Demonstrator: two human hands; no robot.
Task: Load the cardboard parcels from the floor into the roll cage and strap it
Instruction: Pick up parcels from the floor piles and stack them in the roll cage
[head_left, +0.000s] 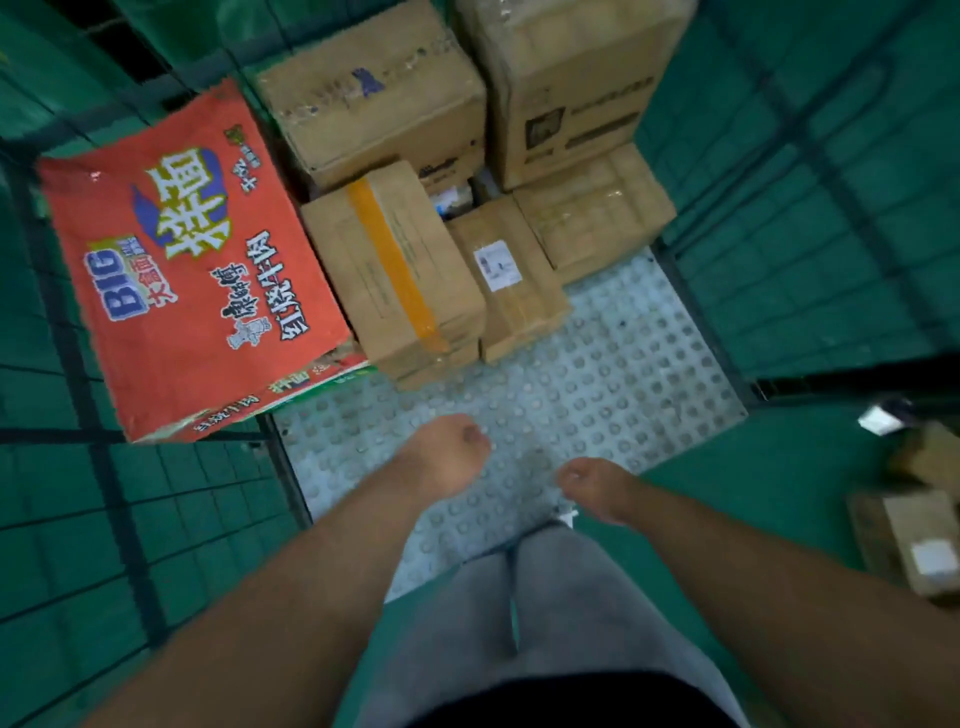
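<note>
Head view: looks straight down into the roll cage (623, 374). The near half of its studded grey base plate is bare, and mesh walls stand at the left and right of the frame.
Red carton (192, 260): the biggest item, at the left of the frame, lying tilted by the left mesh.
Brown parcels: packed at the upper centre. A tall box (571, 88) and a wide box (374, 88) sit at the back, with an orange-taped box (400, 265), a labelled box (509, 280) and a flat box (597, 208) crowded in front.
Floor parcels (919, 545): at the lower right edge, on the green floor outside the cage, not yet loaded.
Left hand (441, 457): at centre frame over the base plate, fingers loosely curled and holding nothing.
Right hand (597, 488): just beside it, equally slack and empty.
Risk: the tilted red carton looks likely to slide or tip if new parcels shove it. The uneven front row could topple whatever is stacked on it. No strap is in view, so the load is unsecured.
</note>
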